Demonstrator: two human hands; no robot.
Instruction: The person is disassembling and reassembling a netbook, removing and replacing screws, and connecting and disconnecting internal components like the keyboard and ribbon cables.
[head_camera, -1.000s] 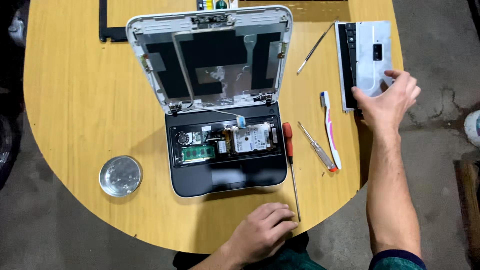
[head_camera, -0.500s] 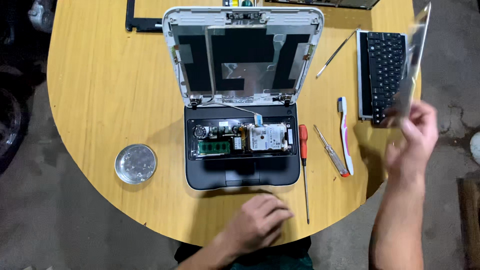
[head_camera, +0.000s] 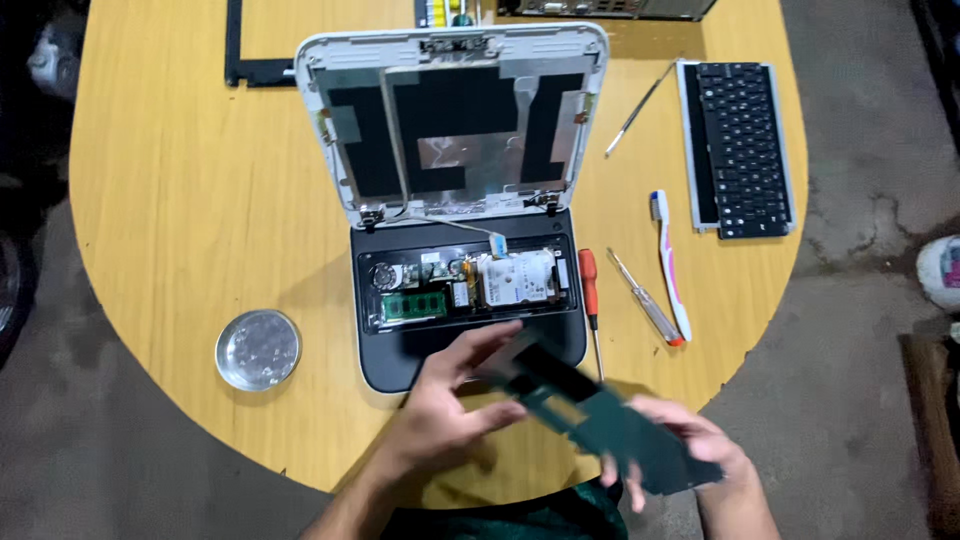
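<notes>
I hold a flat dark panel (head_camera: 590, 410), blurred by motion, over the table's near edge, just in front of the opened laptop base (head_camera: 400, 365). My left hand (head_camera: 445, 415) grips its left end with fingers spread along the top. My right hand (head_camera: 690, 450) grips its right end from below. The laptop's base shows a green memory stick, a silver drive and a small fan. Its white lid (head_camera: 450, 110) stands open with the screen removed.
A black keyboard (head_camera: 738, 145) lies at the right on the round wooden table (head_camera: 180, 220). A toothbrush (head_camera: 668, 260), two screwdrivers (head_camera: 590, 295) (head_camera: 645, 310) and a thin metal tool (head_camera: 635, 110) lie beside the laptop. A round metal dish (head_camera: 258, 350) sits left; a black bezel frame (head_camera: 250, 65) lies at the back.
My right hand lifted the flat panel off the keyboard at the right and brought it down in front of the laptop. My left hand rose from the table and took its other end.
</notes>
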